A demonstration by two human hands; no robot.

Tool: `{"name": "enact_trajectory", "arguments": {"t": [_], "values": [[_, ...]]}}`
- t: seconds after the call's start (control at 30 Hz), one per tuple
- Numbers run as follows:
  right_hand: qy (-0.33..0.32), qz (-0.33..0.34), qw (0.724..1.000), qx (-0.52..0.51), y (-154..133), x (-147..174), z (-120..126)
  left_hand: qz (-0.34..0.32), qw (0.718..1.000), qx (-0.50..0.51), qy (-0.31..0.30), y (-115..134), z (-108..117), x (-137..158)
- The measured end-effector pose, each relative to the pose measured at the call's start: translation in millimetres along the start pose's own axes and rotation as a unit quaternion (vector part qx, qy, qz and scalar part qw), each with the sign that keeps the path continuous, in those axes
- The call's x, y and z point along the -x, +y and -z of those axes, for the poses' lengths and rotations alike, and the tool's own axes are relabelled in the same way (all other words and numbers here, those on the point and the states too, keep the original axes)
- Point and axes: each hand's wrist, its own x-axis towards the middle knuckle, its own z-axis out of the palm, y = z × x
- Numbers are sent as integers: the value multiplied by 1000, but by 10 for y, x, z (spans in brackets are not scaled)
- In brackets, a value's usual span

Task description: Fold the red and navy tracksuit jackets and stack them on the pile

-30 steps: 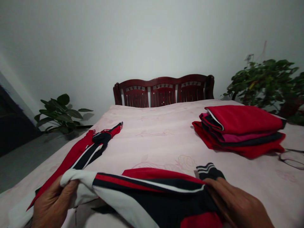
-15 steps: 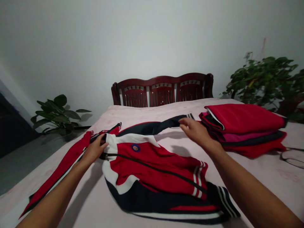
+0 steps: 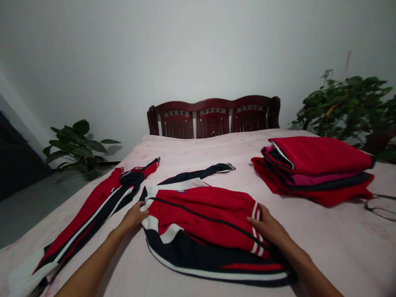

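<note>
A red, white and navy zip jacket [image 3: 204, 210] lies on the bed, its collar to the left and its striped hem to the right. One navy sleeve [image 3: 198, 173] stretches away behind it; the other runs along the near side. My left hand [image 3: 136, 216] is closed on the white collar end, thumb on top. At the other end my right hand [image 3: 267, 225] grips the striped hem, its thumb above the cloth and the fingers partly hidden beneath.
On the right sits a stack of folded red, magenta and navy clothes [image 3: 321, 156], with eyeglasses [image 3: 382, 208] beside it. Red and navy trousers [image 3: 93, 218] lie along the left. A wooden headboard [image 3: 213, 117] and leafy plants [image 3: 78, 142] stand beyond the pink sheet [image 3: 198, 150].
My right hand has left the far sleeve's cuff and moved down to the hem. The far sleeve now lies on the bed. My left hand has shifted slightly right and nearer along the collar.
</note>
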Motion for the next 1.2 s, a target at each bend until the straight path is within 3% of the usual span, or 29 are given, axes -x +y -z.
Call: {"name": "enact_trajectory", "arguments": {"t": [0.1,0.17,0.27,0.37,0.47,0.57,0.67,0.77,0.87,0.97,1.03,1.1,1.17,1.2], "values": [[12,46,998,-34,-210,-206,131,-12,999,47,-10,49,122,95],[70,77,993,-50,-374,-432,408,-38,994,97,-17,74,259,199],[207,72,975,-45,-586,-796,864,-77,984,160,-36,88,431,376],[252,73,965,11,-652,-893,1019,-93,978,161,-97,5,498,540],[208,105,971,48,-520,-558,814,-98,964,159,-191,-187,496,675],[135,57,984,106,-310,12,457,-109,956,143,-233,-358,437,774],[58,-10,986,158,-228,483,112,-169,963,101,-186,-388,315,798],[11,8,983,185,-311,667,-67,-219,968,39,-115,-327,212,752],[-35,66,985,153,-362,606,125,-227,970,-26,-86,-291,224,770],[-22,99,986,129,-174,470,619,-214,966,-71,-126,-286,345,981],[-30,84,988,123,84,402,925,-193,959,-73,-195,-264,443,1171],[-84,38,984,152,371,351,1096,-168,947,-55,-267,-209,528,1278],[-117,-18,974,191,590,278,1120,-144,946,-35,-287,-111,578,1208],[-94,-34,975,200,647,220,1094,-139,951,-26,-274,-44,582,1099]]}}
